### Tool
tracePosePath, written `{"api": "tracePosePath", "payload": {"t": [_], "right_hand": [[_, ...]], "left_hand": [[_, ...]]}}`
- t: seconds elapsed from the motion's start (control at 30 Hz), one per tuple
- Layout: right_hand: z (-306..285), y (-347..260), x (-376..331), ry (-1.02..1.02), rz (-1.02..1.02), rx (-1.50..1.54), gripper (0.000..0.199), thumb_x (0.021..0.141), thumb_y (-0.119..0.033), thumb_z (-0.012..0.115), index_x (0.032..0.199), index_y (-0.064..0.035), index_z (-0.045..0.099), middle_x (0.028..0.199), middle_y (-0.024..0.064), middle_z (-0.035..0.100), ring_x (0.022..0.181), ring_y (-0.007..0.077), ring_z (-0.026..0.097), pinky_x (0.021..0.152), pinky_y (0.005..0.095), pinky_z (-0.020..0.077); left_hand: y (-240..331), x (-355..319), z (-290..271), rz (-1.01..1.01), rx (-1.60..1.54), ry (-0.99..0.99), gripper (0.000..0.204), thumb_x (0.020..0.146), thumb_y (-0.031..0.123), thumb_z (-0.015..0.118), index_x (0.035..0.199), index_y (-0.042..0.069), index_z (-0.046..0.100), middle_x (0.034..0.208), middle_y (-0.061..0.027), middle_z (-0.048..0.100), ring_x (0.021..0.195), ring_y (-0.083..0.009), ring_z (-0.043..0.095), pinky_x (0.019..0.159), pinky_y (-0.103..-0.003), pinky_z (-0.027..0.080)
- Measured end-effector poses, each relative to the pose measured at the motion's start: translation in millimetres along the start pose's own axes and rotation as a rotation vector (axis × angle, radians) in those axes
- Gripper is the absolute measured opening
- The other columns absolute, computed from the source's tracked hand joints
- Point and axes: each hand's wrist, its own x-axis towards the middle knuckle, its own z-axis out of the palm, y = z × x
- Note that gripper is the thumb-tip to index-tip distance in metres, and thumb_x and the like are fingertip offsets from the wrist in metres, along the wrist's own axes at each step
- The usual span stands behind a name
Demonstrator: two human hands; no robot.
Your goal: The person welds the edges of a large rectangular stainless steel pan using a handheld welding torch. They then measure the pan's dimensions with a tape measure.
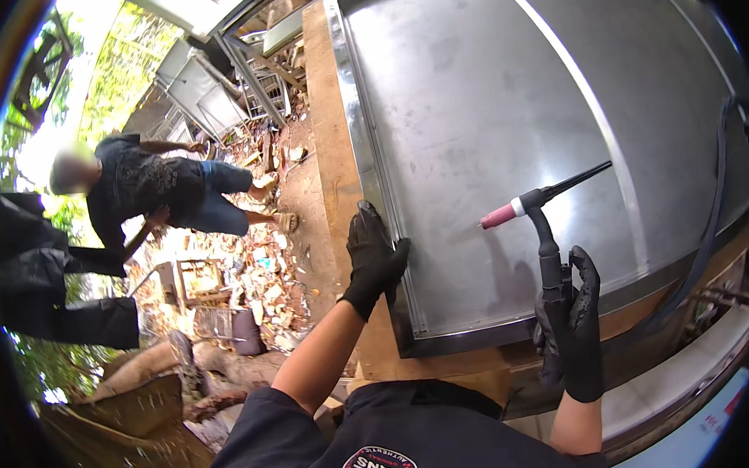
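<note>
A TIG welding torch (547, 240) with a pink ceramic cup, a white ring and a long black back cap stands over a grey metal panel (460, 94). My right hand (574, 334), in a black glove, is closed round its handle near the panel's lower edge. The torch's tip points left, and a shadow falls on the sheet beneath it. My left hand (376, 258), also gloved in black, lies on the panel's raised left rim (363, 141) with fingers stretched out and the thumb apart.
Under the panel is a wooden board (327, 109). A dark cable (716, 208) runs along the right side. Another person (164, 181) stands at the left, on ground strewn with debris (267, 278). A metal rack (252, 79) stands at the upper left.
</note>
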Motion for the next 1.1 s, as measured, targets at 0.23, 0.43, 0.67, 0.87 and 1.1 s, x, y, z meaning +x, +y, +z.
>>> {"api": "tracePosePath", "payload": {"t": [0.23, 0.43, 0.67, 0.87, 1.1], "right_hand": [[1, -49, 46, 0.006, -0.075, -0.198, 0.074, 0.101, -0.033, 0.065, 0.158, -0.0144, 0.022, 0.076, 0.0016, 0.052, 0.050, 0.0082, 0.047, 0.045, 0.0244, 0.0387], [29, -86, 94, -0.073, -0.092, -0.323, 0.069, 0.100, -0.024, 0.064, 0.157, -0.0178, 0.026, 0.076, 0.0019, 0.054, 0.049, 0.0076, 0.047, 0.044, 0.0244, 0.0419], [48, -139, 157, -0.201, -0.232, -0.394, 0.066, 0.100, -0.011, 0.058, 0.157, -0.0148, 0.025, 0.078, 0.0029, 0.055, 0.048, 0.0079, 0.048, 0.043, 0.0249, 0.0427], [28, -172, 193, -0.298, -0.286, -0.496, 0.069, 0.100, -0.013, 0.061, 0.158, -0.0149, 0.023, 0.085, 0.0046, 0.056, 0.049, 0.0107, 0.053, 0.041, 0.0267, 0.0443], [-59, -173, 210, -0.354, -0.207, -0.506, 0.073, 0.099, -0.009, 0.059, 0.159, -0.0140, 0.017, 0.086, 0.0096, 0.059, 0.048, 0.0141, 0.054, 0.041, 0.0291, 0.0455]], "left_hand": [[38, 116, -40, -0.472, -0.078, 0.080, 0.057, 0.085, 0.039, 0.066, 0.117, -0.007, 0.054, 0.122, -0.0323, 0.063, 0.116, -0.0481, 0.062, 0.100, -0.052, 0.051], [47, 154, -67, -0.474, -0.117, -0.076, 0.068, 0.085, 0.054, 0.062, 0.117, -0.006, 0.061, 0.108, -0.0293, 0.072, 0.104, -0.0420, 0.071, 0.094, -0.048, 0.055], [61, 187, -59, -0.596, -0.104, -0.049, 0.063, 0.085, 0.058, 0.063, 0.117, 0.003, 0.068, 0.114, -0.0235, 0.073, 0.110, -0.0388, 0.071, 0.091, -0.051, 0.056], [57, 183, -61, -0.723, -0.106, 0.158, 0.054, 0.087, 0.050, 0.064, 0.113, 0.004, 0.071, 0.107, -0.0198, 0.074, 0.101, -0.0354, 0.074, 0.082, -0.051, 0.059], [68, 188, -64, -0.765, -0.040, 0.152, 0.041, 0.087, 0.047, 0.063, 0.098, 0.011, 0.078, 0.102, -0.0147, 0.077, 0.091, -0.0316, 0.076, 0.075, -0.049, 0.056]]}}
